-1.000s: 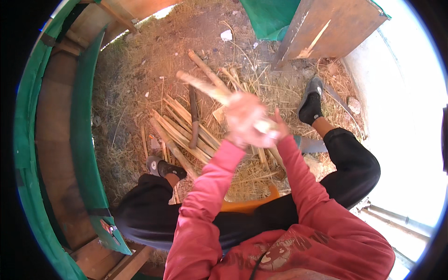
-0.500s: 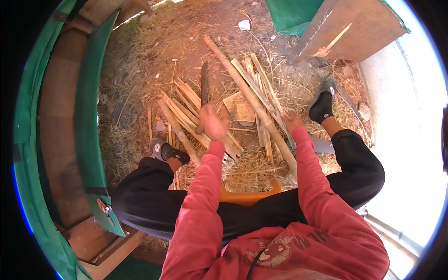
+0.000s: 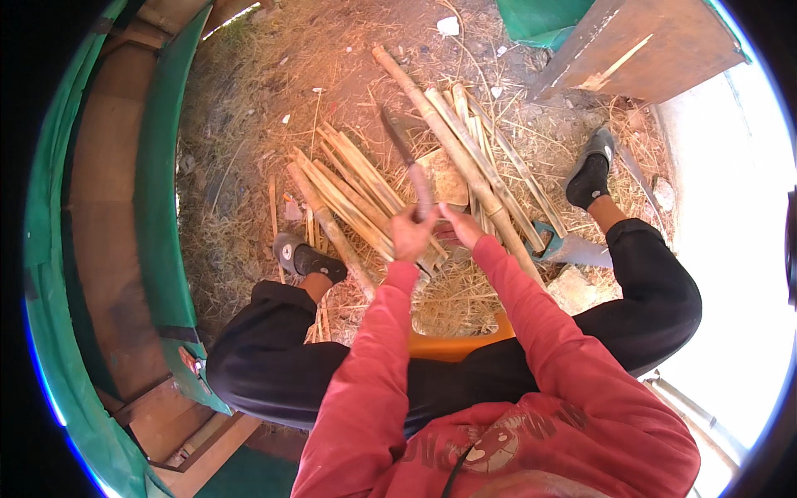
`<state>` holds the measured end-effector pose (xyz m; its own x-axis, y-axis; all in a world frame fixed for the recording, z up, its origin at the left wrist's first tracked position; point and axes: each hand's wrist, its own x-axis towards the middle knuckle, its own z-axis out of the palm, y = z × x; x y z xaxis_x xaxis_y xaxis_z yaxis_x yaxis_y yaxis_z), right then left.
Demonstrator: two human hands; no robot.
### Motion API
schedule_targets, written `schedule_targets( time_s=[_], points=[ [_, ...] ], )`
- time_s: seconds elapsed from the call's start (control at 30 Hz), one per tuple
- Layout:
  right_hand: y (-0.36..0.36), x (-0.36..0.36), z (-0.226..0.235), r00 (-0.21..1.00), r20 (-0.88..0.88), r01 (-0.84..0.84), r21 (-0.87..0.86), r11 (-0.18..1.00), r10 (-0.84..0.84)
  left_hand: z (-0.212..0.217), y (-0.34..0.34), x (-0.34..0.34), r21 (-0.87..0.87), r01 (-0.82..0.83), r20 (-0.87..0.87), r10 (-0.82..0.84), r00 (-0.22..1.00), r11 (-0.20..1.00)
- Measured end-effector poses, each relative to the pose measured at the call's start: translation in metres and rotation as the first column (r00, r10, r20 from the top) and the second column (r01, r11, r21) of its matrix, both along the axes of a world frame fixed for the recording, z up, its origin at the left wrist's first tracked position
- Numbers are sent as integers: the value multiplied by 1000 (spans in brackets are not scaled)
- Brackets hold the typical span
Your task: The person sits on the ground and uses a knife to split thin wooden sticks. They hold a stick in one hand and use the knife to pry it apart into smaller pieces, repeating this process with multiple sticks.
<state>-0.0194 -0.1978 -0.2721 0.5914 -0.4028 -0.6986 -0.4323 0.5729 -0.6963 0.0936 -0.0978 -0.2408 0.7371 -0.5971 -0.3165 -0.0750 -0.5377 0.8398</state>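
Note:
I sit low over a heap of bamboo. My left hand [image 3: 409, 235] is closed around the reddish handle of a long dark-bladed knife [image 3: 404, 158], whose blade points away from me. My right hand [image 3: 459, 224] is right beside it, fingers reaching to the handle's lower end; I cannot tell whether it grips. A long thick bamboo pole [image 3: 452, 149] lies on the ground just right of the hands, running from far left to near right. A pile of split bamboo strips [image 3: 344, 195] lies to the left of the hands.
A saw with a teal handle [image 3: 564, 246] lies by my right leg, next to a stone [image 3: 573, 290]. An orange stool [image 3: 452, 346] shows under me. My black shoes [image 3: 307, 259] [image 3: 591, 170] flank the pile. Green sheeting [image 3: 158, 191] walls the left; a wooden board [image 3: 647, 41] stands far right.
The bamboo pole held up in both hands went down onto the ground. My left hand then reached to the knife and closed on its handle, and my right hand came in beside it.

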Motion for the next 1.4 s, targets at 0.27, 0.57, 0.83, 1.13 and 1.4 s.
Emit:
schedule_targets(
  time_s=[0.27, 0.57, 0.83, 1.13, 1.4],
  points=[
    [-25, 8, 14, 981, -113, -157, 30, 987, 159, -51, 88, 106, 178, -507, 626, 301, 720, 844],
    [-23, -23, 7, 963, 167, 189, 155, 970, -214, -81, 130, 107, 650, -284, 353, 51, 934, 705],
    [-29, -12, 17, 998, -50, 20, -273, 962, -34, -20, 105, 138, -455, -703, -283, 659, 697, 547],
    [-27, 29, 125, 935, 352, 199, -428, 882, -40, 104, -29, 151, -457, 110, 161, -39, 986, 883],
    [-25, 21, 214, 928, 366, 305, -628, 716, -74, 80, -101, 174, -431, 347, 193, -291, 937, 833]
  ],
)
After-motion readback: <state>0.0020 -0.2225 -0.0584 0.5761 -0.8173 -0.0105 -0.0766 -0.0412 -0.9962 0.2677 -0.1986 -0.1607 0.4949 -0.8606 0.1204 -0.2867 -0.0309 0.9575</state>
